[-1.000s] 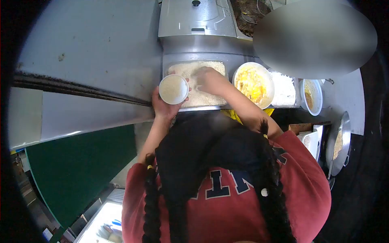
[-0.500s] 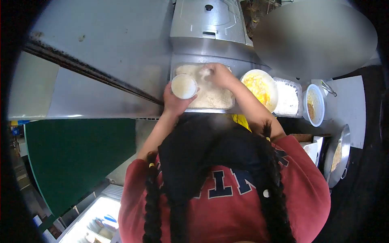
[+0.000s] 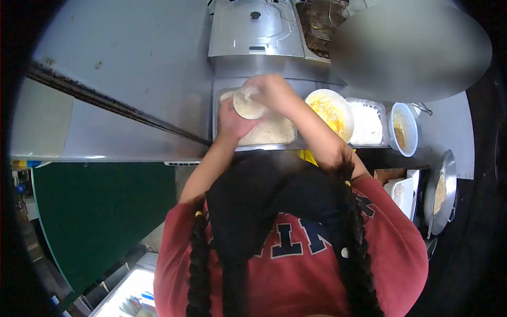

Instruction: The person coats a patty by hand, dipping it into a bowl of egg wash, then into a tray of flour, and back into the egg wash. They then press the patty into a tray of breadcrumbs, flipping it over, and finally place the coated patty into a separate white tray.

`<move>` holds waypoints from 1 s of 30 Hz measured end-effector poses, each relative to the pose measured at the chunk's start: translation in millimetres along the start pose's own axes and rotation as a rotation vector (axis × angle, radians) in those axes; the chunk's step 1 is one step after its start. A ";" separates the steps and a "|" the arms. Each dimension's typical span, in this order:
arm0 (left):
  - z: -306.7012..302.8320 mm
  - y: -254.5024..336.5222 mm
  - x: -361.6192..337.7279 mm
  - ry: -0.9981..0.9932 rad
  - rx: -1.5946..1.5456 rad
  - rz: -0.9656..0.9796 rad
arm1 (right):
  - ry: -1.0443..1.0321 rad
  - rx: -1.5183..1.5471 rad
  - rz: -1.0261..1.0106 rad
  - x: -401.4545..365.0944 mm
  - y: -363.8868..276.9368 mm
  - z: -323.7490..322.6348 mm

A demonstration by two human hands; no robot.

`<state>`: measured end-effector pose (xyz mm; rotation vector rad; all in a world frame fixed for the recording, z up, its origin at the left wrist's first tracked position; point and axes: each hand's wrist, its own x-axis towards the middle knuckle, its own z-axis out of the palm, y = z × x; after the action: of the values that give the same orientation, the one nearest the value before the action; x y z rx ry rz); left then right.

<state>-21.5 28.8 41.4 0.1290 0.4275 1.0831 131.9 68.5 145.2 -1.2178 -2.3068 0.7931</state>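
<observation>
My left hand (image 3: 236, 124) is wrapped round a small round tub (image 3: 247, 109) with pale, crumb-like contents, held above a metal tray (image 3: 218, 117). Pale crumbs (image 3: 269, 131) cover the tray's bottom. My right hand (image 3: 270, 91) reaches over the far rim of the tub with its fingers drawn together. Something whitish shows at those fingertips, too blurred to name. Just right of my right forearm stands a white bowl (image 3: 348, 119) with yellow, egg-like liquid (image 3: 327, 113).
Further right are a clear tray of white powder (image 3: 366, 124), a blue-rimmed bowl (image 3: 414, 132) and a metal pan (image 3: 449, 179). A lidded steel appliance (image 3: 253, 31) stands behind, with wire baskets (image 3: 327, 16) beside it. A grey panel (image 3: 132, 63) borders the left.
My right hand has moved from the tray's crumbs leftward to the tub. My left hand has raised the tub slightly away from me. The view has shifted a little.
</observation>
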 end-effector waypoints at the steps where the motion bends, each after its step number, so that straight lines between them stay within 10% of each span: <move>1: 1.9 0.4 0.8 -0.002 0.002 -0.004 | 0.071 -0.008 -0.013 -1.9 6.7 0.9; 13: -19.0 26.2 -3.8 -0.201 -0.096 0.050 | -0.088 -0.281 0.169 -53.5 98.3 71.7; 19: -21.7 26.1 -10.3 -0.062 -0.103 0.096 | -0.040 0.295 0.136 -44.0 103.0 70.7; 22: -21.0 36.6 -18.5 -0.104 -0.074 0.094 | 0.061 0.175 0.044 -43.2 98.5 65.5; 24: -24.2 39.0 -22.4 -0.164 -0.043 0.103 | -0.231 -0.348 0.358 -50.5 91.6 59.7; 27: -28.7 32.6 -26.8 -0.189 -0.024 0.099 | -0.338 -0.611 0.227 -65.3 74.4 66.9; 30: -27.6 27.5 -29.1 -0.123 -0.026 0.083 | -0.112 -0.380 0.329 -68.8 99.2 84.5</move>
<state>-66.8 13.3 32.7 0.1903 0.2991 1.1553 178.8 31.3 10.6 -1.7939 -2.4569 0.5486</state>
